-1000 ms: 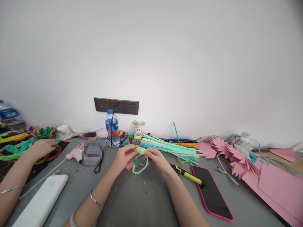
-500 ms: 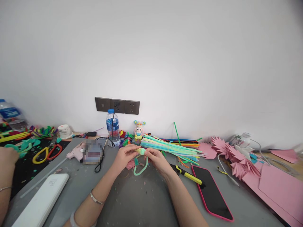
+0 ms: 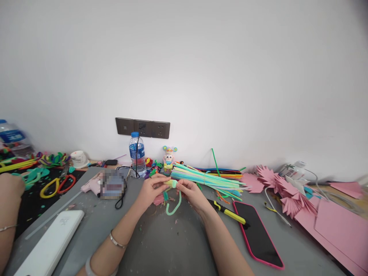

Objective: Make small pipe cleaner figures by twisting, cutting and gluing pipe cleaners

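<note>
A light green fuzzy stem (image 3: pixel 174 209) hangs in a hook shape below my hands, with a pale yellow and mint bundle (image 3: pixel 172 183) at its top. My left hand (image 3: pixel 153 188) pinches the yellow end of the bundle from the left. From the right, my right hand (image 3: pixel 189 191) grips the mint end where the stem leaves it. The fingertips hide part of the bundle. Just behind lies a heap of pale green and blue fuzzy stems (image 3: pixel 207 178), and a small figurine (image 3: pixel 168 159) stands upright by the wall.
At the right are a phone (image 3: pixel 258 234), a yellow cutter (image 3: pixel 231 215) and pink folded paper (image 3: pixel 299 201). To the left are a white case (image 3: pixel 51 245), a pink glue gun (image 3: pixel 93 185), scissors (image 3: pixel 66 184), a water bottle (image 3: pixel 137 155) and another person's arm (image 3: pixel 8 214).
The hanging green stem has swung slightly to the right, and more yellow shows between my fingers. Both my hands stay nearly in place. The other person's hand at the left has shifted slightly.
</note>
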Demonstrator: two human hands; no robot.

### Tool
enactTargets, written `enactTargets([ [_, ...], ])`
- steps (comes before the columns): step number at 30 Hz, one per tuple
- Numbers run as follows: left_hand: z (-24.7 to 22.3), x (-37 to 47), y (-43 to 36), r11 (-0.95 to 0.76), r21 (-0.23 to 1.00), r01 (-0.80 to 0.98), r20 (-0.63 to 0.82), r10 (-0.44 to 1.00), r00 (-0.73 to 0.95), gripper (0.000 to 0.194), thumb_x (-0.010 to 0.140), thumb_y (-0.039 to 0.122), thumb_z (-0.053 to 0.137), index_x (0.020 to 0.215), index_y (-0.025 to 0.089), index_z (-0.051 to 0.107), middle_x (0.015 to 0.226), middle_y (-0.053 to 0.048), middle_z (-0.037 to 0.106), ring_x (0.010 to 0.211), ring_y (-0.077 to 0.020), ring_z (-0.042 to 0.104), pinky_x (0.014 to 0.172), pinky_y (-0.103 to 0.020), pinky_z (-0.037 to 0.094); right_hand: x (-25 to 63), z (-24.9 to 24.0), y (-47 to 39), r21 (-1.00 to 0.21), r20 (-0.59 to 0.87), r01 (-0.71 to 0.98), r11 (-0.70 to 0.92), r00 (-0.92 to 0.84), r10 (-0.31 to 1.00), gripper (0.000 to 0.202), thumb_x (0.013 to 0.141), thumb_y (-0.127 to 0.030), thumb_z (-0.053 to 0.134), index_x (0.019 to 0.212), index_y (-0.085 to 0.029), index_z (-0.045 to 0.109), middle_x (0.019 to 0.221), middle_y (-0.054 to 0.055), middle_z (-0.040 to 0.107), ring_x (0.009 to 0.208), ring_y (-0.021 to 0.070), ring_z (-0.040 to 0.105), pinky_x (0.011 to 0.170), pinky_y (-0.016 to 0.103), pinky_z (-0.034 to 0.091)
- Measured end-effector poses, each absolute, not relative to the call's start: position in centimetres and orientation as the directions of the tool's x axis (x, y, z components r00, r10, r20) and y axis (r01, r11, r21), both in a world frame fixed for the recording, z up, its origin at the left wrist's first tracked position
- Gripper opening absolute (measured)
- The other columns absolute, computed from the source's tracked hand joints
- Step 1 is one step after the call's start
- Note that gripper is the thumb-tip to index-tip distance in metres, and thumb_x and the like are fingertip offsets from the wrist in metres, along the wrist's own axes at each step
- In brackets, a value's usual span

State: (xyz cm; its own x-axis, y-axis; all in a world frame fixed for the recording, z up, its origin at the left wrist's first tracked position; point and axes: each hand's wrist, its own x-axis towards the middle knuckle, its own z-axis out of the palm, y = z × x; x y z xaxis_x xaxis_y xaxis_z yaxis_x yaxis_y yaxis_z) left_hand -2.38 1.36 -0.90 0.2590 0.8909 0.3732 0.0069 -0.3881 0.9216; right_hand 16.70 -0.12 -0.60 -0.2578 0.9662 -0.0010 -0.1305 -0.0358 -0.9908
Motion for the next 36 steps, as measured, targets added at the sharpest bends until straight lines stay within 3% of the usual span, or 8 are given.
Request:
enactTargets([
  [10,-1.0,-2.5,1.5,-0.486,0.872,0.060,0.452,0.846,0.284,0.025,0.077,0.032,0.071,0.099,0.020,0.076,0.100,-0.008,0.064,0.092,-0.0212,0.065,0.083,-0.036,0.057,16.9,-0.5,-0.2,-0.979,-0.070,-0.166,-0.121,-0.288,0.955,0.039,0.066,-0.053,0.077,0.066,-0.018,0.059,0.059,-0.003,0.057,0.052,0.0093,0.041,0.053,0.024,0.026],
  [19,-0.9,-2.5,1.3,-0.389,0.921,0.004,0.370,0.878,0.303,0.028,0.074,0.035,0.072,0.096,0.018,0.075,0.101,-0.008,0.062,0.092,-0.0206,0.064,0.084,-0.037,0.056,17.0,-0.4,-0.2,-0.963,-0.109,-0.202,-0.176,-0.306,0.946,0.040,0.064,-0.051,0.079,0.066,-0.017,0.057,0.061,-0.004,0.056,0.054,0.0088,0.046,0.053,0.023,0.030],
  [25,-0.2,-2.0,1.0,-0.318,0.948,0.009,0.307,0.923,0.233,0.028,0.074,0.036,0.072,0.092,0.016,0.063,0.086,-0.003,0.065,0.081,-0.0167,0.064,0.076,-0.030,0.054,16.4,0.1,-0.7,-0.940,-0.046,-0.314,-0.133,-0.269,0.962,0.041,0.066,-0.046,0.080,0.083,-0.020,0.053,0.060,-0.008,0.055,0.050,0.0089,0.050,0.050,0.022,0.033],
  [32,0.0,-2.2,1.1,-0.372,0.922,0.106,0.350,0.918,0.186,0.022,0.081,0.039,0.063,0.083,0.017,0.060,0.078,0.000,0.063,0.071,-0.0136,0.061,0.066,-0.023,0.048,16.2,-0.1,-2.0,-0.977,-0.034,-0.196,-0.089,-0.269,0.963,0.045,0.067,-0.048,0.079,0.082,-0.022,0.045,0.063,-0.008,0.058,0.046,0.0088,0.055,0.045,0.020,0.032],
  [36,-0.2,-1.9,0.8,-0.422,0.881,0.216,0.375,0.899,0.226,0.023,0.084,0.039,0.060,0.082,0.017,0.063,0.073,-0.001,0.063,0.066,-0.0139,0.059,0.061,-0.022,0.045,16.5,-0.6,-4.1,-0.968,-0.057,-0.206,-0.145,-0.381,0.923,0.037,0.077,-0.050,0.069,0.085,-0.020,0.049,0.070,-0.004,0.062,0.049,0.0074,0.057,0.045,0.018,0.032],
])
